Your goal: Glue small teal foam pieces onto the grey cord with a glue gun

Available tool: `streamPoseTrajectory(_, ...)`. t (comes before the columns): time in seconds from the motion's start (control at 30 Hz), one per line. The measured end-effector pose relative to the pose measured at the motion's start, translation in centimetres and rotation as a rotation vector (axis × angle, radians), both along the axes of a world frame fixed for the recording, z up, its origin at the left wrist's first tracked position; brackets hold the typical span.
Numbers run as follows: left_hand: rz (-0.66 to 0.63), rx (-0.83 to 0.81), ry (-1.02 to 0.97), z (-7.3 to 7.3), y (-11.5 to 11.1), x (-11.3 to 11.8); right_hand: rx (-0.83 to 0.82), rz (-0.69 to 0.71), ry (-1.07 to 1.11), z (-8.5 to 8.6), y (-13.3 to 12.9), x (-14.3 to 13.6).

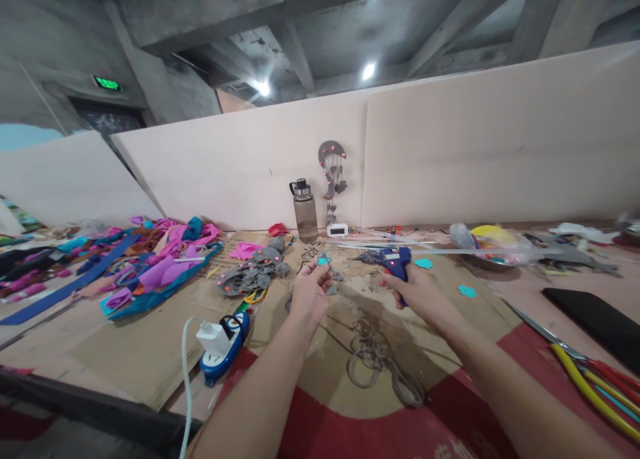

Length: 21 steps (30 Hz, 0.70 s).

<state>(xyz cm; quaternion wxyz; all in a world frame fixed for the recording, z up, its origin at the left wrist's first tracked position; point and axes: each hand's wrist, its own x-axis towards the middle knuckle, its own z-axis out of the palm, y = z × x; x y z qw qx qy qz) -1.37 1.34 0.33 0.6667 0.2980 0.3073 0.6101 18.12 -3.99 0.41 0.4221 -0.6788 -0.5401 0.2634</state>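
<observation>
My left hand (312, 287) is closed in a pinch on a small turquoise felt piece (324, 260), held above the cardboard. A blue hot glue gun (397, 262) is gripped in my right hand (411, 287), its nozzle pointing left toward the felt piece but apart from it. A clear glue stick (450, 251) runs out of its back to the right. Two more turquoise felt cutouts, one (423, 263) just behind the gun and another (467, 290) further right, lie on the table. Below my hands is a tangle of grey cord (373, 359).
Left are a blue-and-white power strip (225, 349), grey felt pieces with pink dots (250, 276) and heaped felt scraps (165, 266). A bottle (305, 212) and small clock (337, 230) stand behind. Right are scissors (575, 356), a black phone-like slab (595, 322) and a bowl (493, 256).
</observation>
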Motion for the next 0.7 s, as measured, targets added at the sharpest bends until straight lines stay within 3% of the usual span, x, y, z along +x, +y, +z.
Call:
streamPoseTrajectory(0.07, -0.004, 0.014, 0.019, 0.1, -0.3, 0.1, -0.11, -0.059, -0.19, -0.3, 0.5, 1.4)
streamPoseTrajectory(0.13, -0.012, 0.039, 0.035, 0.3, -0.6, 0.3, -0.109, -0.142, -0.429, -0.5, 0.5, 2.5)
streamPoseTrajectory(0.27, -0.052, 0.102, 0.072, 0.7, -1.2, 0.6, 0.121, -0.316, -0.729, -0.4, 0.1, 2.6)
streamPoseTrajectory(0.37, -0.067, 0.185, 0.143, 0.8, -1.7, 1.0, 0.28, -0.212, -0.492, 0.0, -0.3, 0.4)
streamPoseTrajectory(0.47, -0.029, 0.261, 0.241, 0.6, -2.2, 1.5, 0.329, 0.091, 0.049, -0.1, -0.8, -3.0)
streamPoseTrajectory(0.53, 0.002, 0.294, 0.327, 0.4, -2.5, 1.8, 0.256, 0.255, 0.338, -0.5, -1.1, -4.6)
streamPoseTrajectory(0.6, 0.024, 0.293, 0.379, 0.2, -2.7, 2.0, 0.19, 0.285, 0.411, -0.9, -1.2, -5.3)
streamPoseTrajectory(0.7, 0.014, 0.243, 0.336, 0.1, -2.8, 2.2, 0.234, 0.181, 0.256, -0.9, -1.2, -4.8)
